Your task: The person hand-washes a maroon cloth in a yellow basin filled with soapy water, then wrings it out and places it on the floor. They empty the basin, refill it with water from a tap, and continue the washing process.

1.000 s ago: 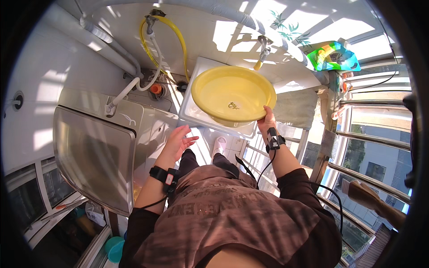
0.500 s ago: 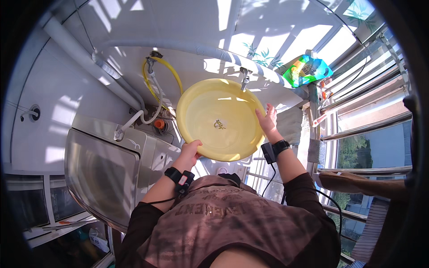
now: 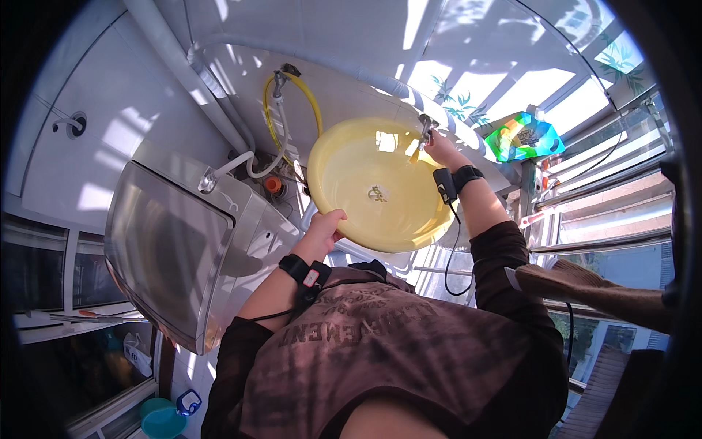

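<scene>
A wide yellow plastic basin (image 3: 344,154) sits in front of me, with a patterned mark on its bottom. My left hand (image 3: 322,228) grips the near left rim, thumb over the edge and fingers underneath. Beyond the basin's far right rim, my right hand (image 3: 442,150) is closed on the small metal wall tap (image 3: 426,126). The tap's spout reaches over the basin. Whether water runs from it is hard to make out.
To the left stands a washing machine (image 3: 175,212) with a grey lid. A second tap (image 3: 280,86) with a yellow hose (image 3: 316,110) is on the wall. At the right, a green-blue pouch (image 3: 523,137) rests by the window. A teal basin (image 3: 162,422) sits at lower left.
My right hand has left the basin's right rim and moved up to the tap, closing on it. The left hand keeps its hold on the rim. The whole view has shifted.
</scene>
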`<act>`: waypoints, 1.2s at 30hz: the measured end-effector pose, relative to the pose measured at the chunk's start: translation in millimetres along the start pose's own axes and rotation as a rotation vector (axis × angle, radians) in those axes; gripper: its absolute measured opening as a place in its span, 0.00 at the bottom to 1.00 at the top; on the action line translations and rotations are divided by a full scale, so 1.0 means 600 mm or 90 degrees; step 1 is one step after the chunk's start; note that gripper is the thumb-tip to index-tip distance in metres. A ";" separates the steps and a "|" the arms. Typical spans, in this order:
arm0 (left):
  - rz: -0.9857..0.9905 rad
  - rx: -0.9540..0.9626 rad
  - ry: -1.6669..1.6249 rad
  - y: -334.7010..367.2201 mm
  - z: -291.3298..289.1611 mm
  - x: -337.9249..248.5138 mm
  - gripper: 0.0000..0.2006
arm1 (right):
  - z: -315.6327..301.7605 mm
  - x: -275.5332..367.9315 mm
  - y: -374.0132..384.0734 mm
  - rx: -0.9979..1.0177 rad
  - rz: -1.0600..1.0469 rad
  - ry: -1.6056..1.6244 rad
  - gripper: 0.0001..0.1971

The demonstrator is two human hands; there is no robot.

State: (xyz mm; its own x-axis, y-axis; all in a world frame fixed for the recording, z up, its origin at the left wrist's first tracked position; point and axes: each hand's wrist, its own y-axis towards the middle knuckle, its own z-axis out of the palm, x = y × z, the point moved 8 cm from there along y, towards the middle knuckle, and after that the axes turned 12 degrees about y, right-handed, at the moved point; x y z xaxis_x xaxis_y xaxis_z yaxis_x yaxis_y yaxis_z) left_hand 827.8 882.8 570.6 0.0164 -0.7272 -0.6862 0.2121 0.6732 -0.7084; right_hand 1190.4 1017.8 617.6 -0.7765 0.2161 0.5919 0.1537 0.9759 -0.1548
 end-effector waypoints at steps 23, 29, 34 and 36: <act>-0.006 -0.037 -0.013 -0.033 0.007 -0.002 0.15 | -0.003 0.012 -0.022 0.026 0.174 0.070 0.18; -0.004 -0.046 -0.019 -0.036 0.006 -0.004 0.16 | -0.003 0.020 -0.021 0.038 0.155 0.051 0.15; -0.002 -0.031 -0.031 -0.041 0.010 -0.007 0.16 | -0.001 0.016 -0.017 0.039 0.142 0.069 0.14; -0.002 -0.036 -0.031 -0.042 0.008 -0.008 0.17 | -0.001 0.012 -0.014 0.033 0.127 0.039 0.14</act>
State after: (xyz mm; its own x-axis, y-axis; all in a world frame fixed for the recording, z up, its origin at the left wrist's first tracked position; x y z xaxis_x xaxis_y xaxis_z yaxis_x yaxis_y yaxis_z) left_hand 827.3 868.3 592.5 0.0640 -0.7338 -0.6764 0.1566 0.6768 -0.7194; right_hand 1184.0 1011.2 623.7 -0.6945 0.4081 0.5925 0.2681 0.9110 -0.3133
